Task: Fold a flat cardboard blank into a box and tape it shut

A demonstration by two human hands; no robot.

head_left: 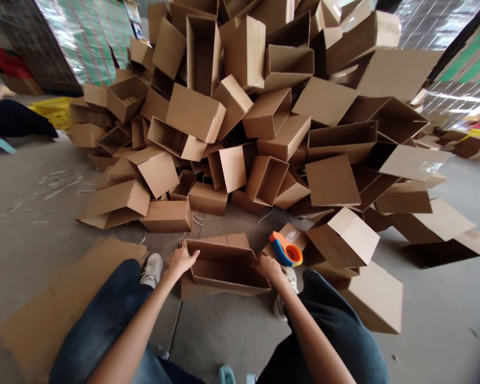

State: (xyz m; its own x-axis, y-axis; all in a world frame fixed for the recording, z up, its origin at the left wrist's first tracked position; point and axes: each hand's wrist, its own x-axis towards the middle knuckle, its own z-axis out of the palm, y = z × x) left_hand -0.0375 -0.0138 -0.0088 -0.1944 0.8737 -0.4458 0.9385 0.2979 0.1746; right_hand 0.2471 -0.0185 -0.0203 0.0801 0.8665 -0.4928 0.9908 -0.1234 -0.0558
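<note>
Cardboard box (223,269) stands open-topped between two sets of curled fingers: the left hand (180,261) grips its left rim, the right hand (269,268) its right rim. Just beside the right fingers is an orange-and-blue tape dispenser (280,249).

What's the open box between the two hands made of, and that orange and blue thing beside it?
The open box looks like matte cardboard: it's plain brown, with thin, flat folded walls. The orange and blue thing is probably smooth, hard plastic, judging by its bright, even colours and rounded shape, but I can't be sure.
</note>
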